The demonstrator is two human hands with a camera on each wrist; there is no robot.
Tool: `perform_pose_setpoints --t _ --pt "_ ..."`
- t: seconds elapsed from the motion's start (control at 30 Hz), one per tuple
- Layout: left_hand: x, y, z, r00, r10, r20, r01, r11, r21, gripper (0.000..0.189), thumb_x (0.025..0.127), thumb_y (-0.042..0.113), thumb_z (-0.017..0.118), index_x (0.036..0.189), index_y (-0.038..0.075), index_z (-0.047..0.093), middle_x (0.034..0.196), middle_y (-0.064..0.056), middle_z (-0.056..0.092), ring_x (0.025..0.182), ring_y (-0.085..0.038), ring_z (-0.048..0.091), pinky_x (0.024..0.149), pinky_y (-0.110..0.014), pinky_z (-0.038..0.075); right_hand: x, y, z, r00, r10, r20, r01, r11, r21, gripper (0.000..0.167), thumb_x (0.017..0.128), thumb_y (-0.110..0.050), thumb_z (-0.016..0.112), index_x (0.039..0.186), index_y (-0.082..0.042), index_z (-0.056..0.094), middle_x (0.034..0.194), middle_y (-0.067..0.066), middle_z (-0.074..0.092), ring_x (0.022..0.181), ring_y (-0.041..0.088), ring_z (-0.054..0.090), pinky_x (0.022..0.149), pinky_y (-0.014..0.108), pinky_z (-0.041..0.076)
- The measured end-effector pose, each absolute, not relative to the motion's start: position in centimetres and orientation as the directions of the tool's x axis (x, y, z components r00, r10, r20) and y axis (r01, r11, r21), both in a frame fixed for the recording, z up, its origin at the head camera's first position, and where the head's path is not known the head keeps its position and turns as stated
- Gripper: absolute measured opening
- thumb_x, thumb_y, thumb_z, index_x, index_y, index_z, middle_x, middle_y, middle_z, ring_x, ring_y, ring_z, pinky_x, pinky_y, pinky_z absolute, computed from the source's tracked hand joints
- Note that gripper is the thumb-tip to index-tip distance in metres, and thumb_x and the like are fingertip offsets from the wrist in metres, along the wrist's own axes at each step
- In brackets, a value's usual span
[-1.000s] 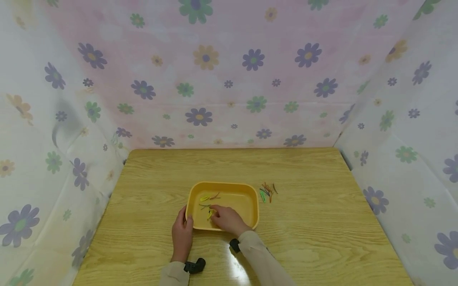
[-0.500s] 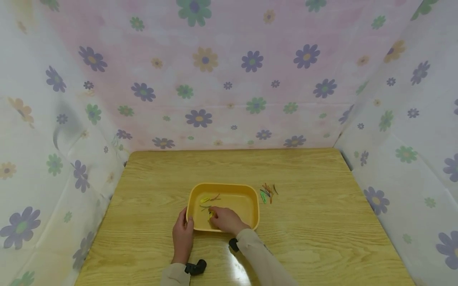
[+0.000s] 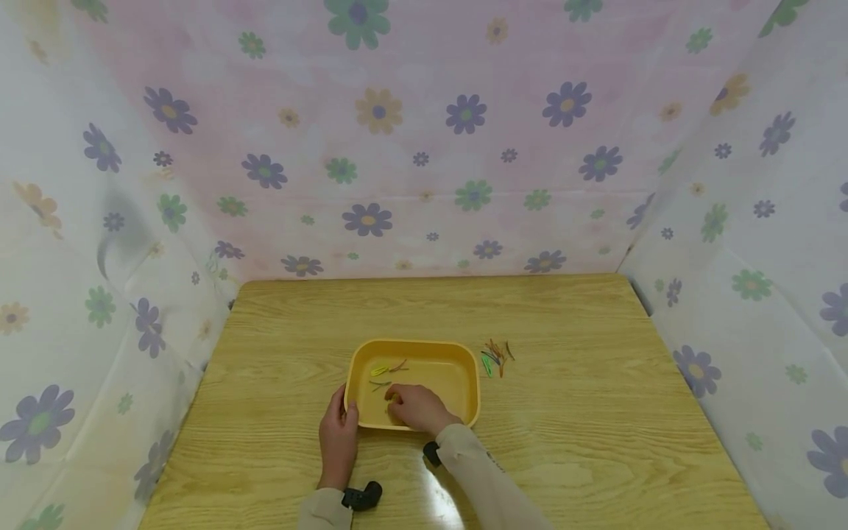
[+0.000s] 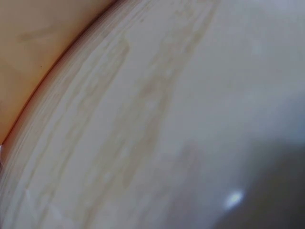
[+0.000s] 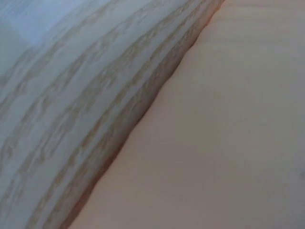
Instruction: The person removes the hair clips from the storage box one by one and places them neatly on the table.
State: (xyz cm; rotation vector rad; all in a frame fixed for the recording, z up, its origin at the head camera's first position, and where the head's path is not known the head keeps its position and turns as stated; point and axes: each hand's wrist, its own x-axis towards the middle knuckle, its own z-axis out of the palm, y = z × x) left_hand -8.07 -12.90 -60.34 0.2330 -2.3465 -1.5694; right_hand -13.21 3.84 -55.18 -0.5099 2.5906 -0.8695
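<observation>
While the left hand (image 3: 338, 438) grips the lower-centre yellow rectangular tray (image 3: 433, 368), a thin greenish strip (image 3: 380, 383) lies crosswise, upper-left of the nearer right hand (image 3: 422, 407), whose hold I cannot tell

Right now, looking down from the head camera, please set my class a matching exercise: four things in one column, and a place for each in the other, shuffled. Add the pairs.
Column 1
1. Person's left grip
2. Person's right grip
3. Bright green piece
4. Bright yellow piece

Column 2
A. On the table, beyond the right end of the yellow tray
B. Lying inside, toward the far left corner
C. Holding the tray's left end
D. Reaching in over the tray's near edge

Pairs: 1-C, 2-D, 3-A, 4-B
</observation>
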Motion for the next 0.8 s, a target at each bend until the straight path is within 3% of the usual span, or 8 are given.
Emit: perform_pose_setpoints --t 0.4,0.8 --pt "-8.03 -12.85 -60.28 -0.938 -0.309 0.158 0.030 0.381 0.924 0.035 0.093 0.026 0.046 0.127 0.020 0.049 0.124 0.001 0.051 0.113 -0.012 0.047 0.092 -0.037 0.041 -12.96 4.06 -54.97 -0.894 -0.381 -0.234 -0.178 0.783 -0.596 0.010 0.078 -0.013 0.057 0.088 -0.016 0.062 0.066 -0.009 0.051 0.057 0.011 0.045 0.055 0.025 0.040" --pt "-8.14 -12.91 -60.45 -0.939 -0.306 0.160 0.031 0.387 0.921 0.035 0.093 0.027 0.046 0.127 0.020 0.049 0.125 0.001 0.050 0.114 -0.013 0.046 0.091 -0.038 0.041 -12.81 4.48 -55.13 -0.905 -0.353 -0.239 -0.152 0.791 -0.593 0.011 0.074 -0.009 0.060 0.075 -0.019 0.055 0.067 -0.009 0.051 0.057 0.012 0.045 0.051 0.027 0.038"
